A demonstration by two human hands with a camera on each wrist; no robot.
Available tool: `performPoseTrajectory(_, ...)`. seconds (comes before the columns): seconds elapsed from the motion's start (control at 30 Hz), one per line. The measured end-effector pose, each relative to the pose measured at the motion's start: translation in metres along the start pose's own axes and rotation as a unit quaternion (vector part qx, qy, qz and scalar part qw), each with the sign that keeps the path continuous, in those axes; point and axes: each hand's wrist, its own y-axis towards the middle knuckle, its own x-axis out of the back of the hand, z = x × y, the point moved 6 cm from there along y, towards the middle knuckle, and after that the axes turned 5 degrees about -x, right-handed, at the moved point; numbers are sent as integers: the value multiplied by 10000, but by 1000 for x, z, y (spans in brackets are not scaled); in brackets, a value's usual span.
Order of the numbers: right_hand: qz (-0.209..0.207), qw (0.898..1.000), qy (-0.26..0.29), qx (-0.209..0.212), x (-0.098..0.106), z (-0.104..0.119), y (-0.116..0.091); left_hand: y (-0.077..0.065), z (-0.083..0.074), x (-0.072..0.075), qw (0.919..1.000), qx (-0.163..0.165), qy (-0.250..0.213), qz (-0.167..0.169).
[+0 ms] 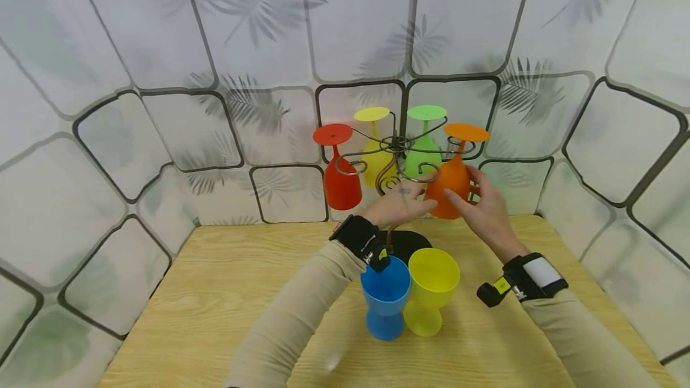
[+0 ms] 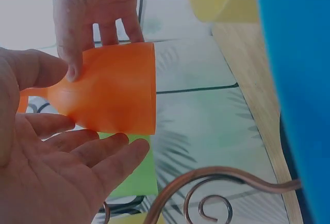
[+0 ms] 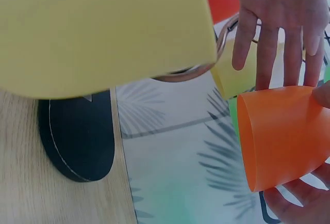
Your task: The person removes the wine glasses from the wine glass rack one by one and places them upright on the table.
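Note:
An orange plastic goblet point(image 1: 450, 187) is upside down at the right of a wire goblet rack point(image 1: 398, 144), its foot above the wire loops. My right hand point(image 1: 489, 211) grips its bowl, thumb on the near side and fingers on the far side. From the left, my left hand point(image 1: 396, 203) touches the bowl; in the right wrist view the fingers of this left hand point(image 3: 283, 33) are straight. Red point(image 1: 342, 187), yellow point(image 1: 373, 154) and green point(image 1: 424, 151) goblets hang upside down from the other arms of the rack.
On the wooden table point(image 1: 215, 292), a blue goblet point(image 1: 385, 298) and a yellow goblet point(image 1: 431, 286) stand upright under my forearms. Behind them is the rack's black round base point(image 1: 412, 241). A patterned curtain point(image 1: 269, 154) surrounds the back and sides.

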Motion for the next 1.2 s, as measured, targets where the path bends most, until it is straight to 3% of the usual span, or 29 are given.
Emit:
performPoseTrajectory(0.43,-87,9999,17,49,17,1,-22,1,-12,-5,9986,-513,-51,-77)
performPoseTrajectory(0.57,-93,9999,48,66,22,2,-34,-2,-14,-10,9970,-708,-296,-59)
performPoseTrajectory(0.73,-52,9999,95,89,23,6,-45,-9,-16,-14,9955,-885,-289,-162)
performPoseTrajectory(0.9,7,9992,392,-43,25,11,-52,-14,-21,-18,9936,-1027,-415,-227)
performPoseTrajectory(1.03,-58,9944,1044,-129,24,13,-59,-17,-28,-23,9905,-1328,-244,-260)
performPoseTrajectory(1.1,-232,9922,1219,131,23,15,-63,-20,-32,-25,9880,-1506,-94,-331)
performPoseTrajectory(1.2,-659,9874,798,1198,21,22,-71,-26,-37,-24,9848,-1674,96,-445)
